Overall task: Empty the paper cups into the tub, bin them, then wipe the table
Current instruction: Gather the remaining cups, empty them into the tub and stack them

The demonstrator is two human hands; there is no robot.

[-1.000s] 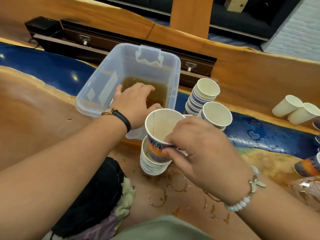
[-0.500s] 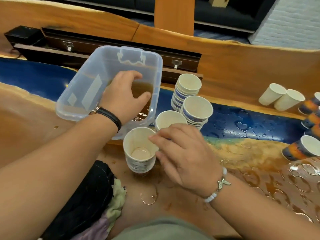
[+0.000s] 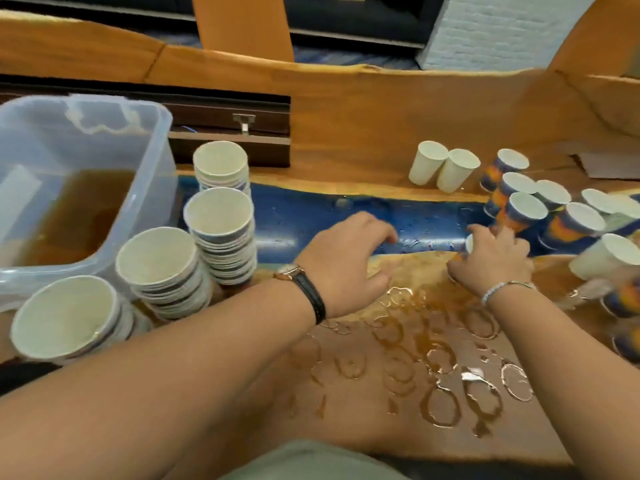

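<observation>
A clear plastic tub [image 3: 152, 140] with brown liquid stands at the left. Beside it are several stacks of empty paper cups [image 3: 218, 216], with one stack [image 3: 65, 317] nearest me. A cluster of blue-and-orange paper cups [image 3: 526, 209] stands at the right. My right hand [image 3: 495, 261] reaches into that cluster; its fingers curl round a paper cup [image 3: 469, 243] that is mostly hidden and blurred. My left hand [image 3: 346, 258] hovers over the table's blue strip with fingers loosely curled, holding nothing.
Brown liquid rings and puddles [image 3: 440, 358] cover the wooden table in front of me. Two plain white cups [image 3: 443, 166] stand at the back. A dark tray with a latch [image 3: 242, 133] lies behind the stacks. A dark cloth [image 3: 20, 375] shows at the left edge.
My left hand let go of the tub rim and moved right over the table. My right hand left the nearest cup stack and reached right to the cluster. The view swung right.
</observation>
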